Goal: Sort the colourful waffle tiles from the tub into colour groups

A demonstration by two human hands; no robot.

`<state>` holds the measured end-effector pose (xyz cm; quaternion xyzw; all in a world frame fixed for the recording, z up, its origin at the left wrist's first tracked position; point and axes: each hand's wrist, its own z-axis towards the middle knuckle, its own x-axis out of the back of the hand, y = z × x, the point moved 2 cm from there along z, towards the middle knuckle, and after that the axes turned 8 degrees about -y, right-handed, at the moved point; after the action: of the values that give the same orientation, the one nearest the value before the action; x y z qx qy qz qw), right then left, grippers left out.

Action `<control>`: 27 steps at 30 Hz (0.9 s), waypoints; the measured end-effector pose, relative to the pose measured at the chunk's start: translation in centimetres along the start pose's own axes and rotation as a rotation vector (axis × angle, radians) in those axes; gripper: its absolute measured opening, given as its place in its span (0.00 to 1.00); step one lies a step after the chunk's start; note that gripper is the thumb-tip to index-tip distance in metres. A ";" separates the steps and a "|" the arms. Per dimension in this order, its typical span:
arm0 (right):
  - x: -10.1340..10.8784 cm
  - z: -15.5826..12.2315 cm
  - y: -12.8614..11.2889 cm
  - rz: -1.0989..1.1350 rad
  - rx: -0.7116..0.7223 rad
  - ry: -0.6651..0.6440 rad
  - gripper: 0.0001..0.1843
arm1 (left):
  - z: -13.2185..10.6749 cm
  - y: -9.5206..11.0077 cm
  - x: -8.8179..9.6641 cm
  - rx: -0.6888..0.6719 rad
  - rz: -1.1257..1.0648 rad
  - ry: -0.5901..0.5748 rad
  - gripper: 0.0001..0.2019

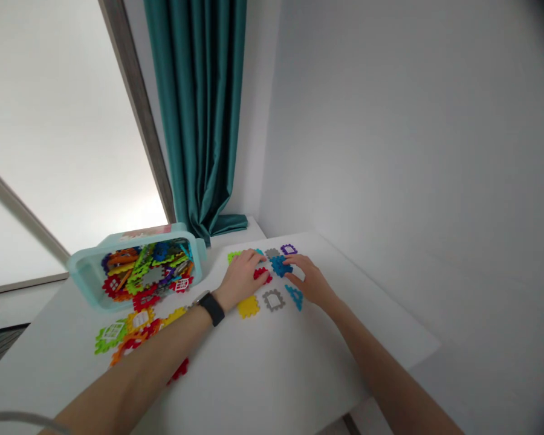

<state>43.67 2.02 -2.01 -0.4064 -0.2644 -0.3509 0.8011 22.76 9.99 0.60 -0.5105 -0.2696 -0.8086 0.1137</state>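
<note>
My left hand, with a dark watch on the wrist, rests palm down with fingers stretched apart over a red toothed plastic tile, partly covering it. My right hand has thumb and fingers apart at the right edge of a blue toothed tile lying on the table. Behind the hands lie a grey tile and a purple window-frame tile. A green tile shows partly behind my left hand. Nearer are a yellow tile, a grey frame tile and a blue triangle piece.
A light-blue plastic bin lies tipped on its side at the left, full of coloured pieces. Loose green, orange and red tiles lie before it on the white table. A wall borders the right; a teal curtain hangs behind.
</note>
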 end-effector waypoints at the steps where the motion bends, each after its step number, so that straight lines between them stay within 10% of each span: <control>1: 0.3 0.2 1.0 0.002 -0.009 -0.011 0.12 | 0.8 0.0 -0.5 0.015 0.018 -0.018 0.12; 9: 0.2 0.5 5.9 0.078 -0.135 -0.120 0.15 | 4.6 -0.1 -3.0 0.055 0.037 -0.100 0.05; 27: -0.9 0.5 6.7 0.174 -0.145 -0.160 0.15 | 4.9 0.2 -4.5 0.009 0.050 -0.157 0.08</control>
<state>48.23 5.54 -5.49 -0.5114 -0.2651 -0.2645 0.7734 28.63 12.14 -1.71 -0.5785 -0.2686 -0.7616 0.1149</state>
